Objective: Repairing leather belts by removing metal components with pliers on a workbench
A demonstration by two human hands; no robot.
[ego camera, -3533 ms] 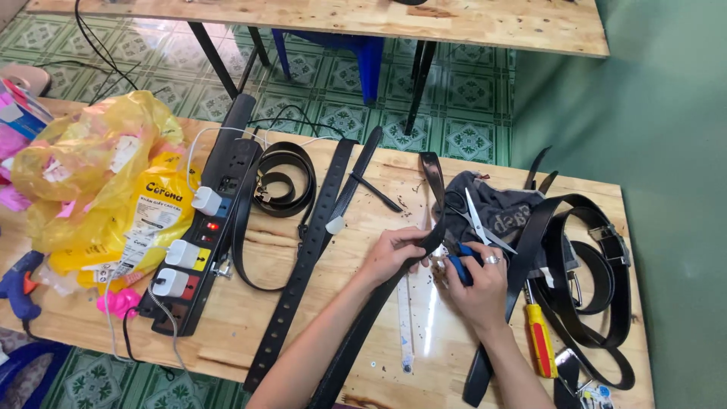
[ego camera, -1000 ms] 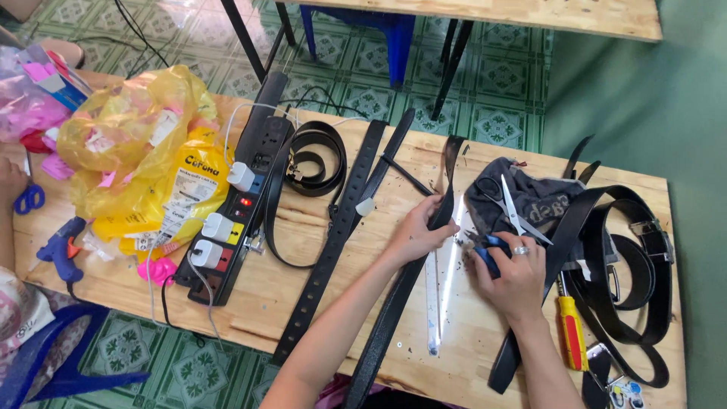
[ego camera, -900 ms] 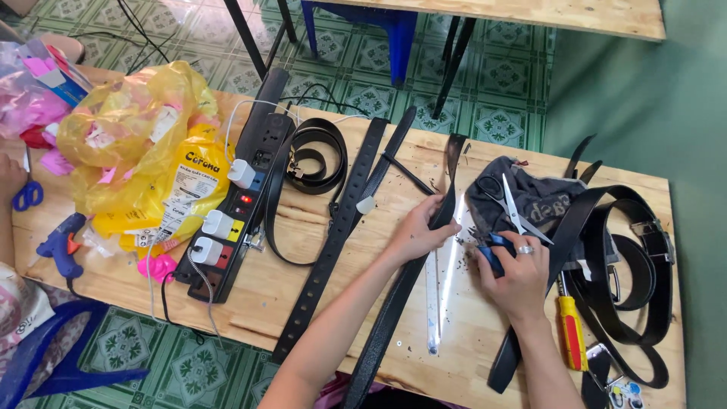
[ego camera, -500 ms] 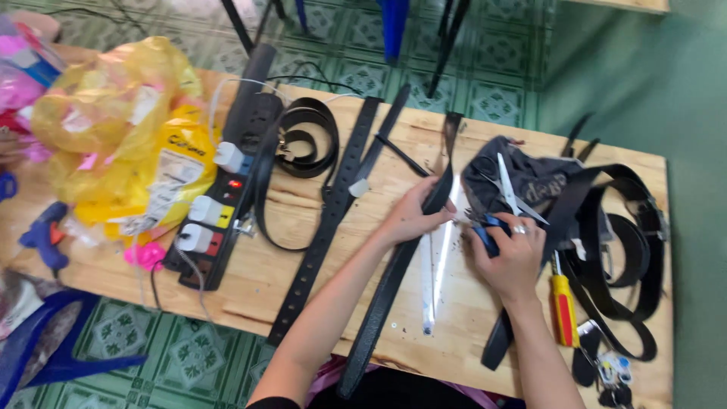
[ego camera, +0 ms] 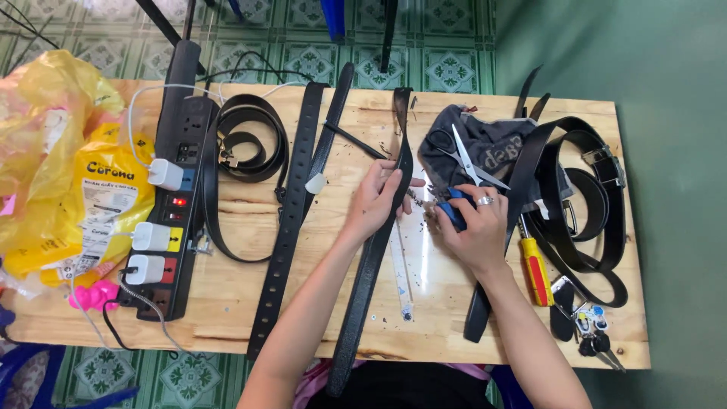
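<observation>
While the view has swung to look straight down since a moment ago, the hands have hardly shifted on the counter [ego camera: 250,227]. The left hand [ego camera: 376,198] is curled over the black belt [ego camera: 371,257], pinning it flat near its upper end. The right hand [ego camera: 471,227] is closed around a blue-handled tool [ego camera: 452,210], its tip hidden, just beside the belt and a clear ruler [ego camera: 400,265]. Scissors [ego camera: 468,159] lie near.
</observation>
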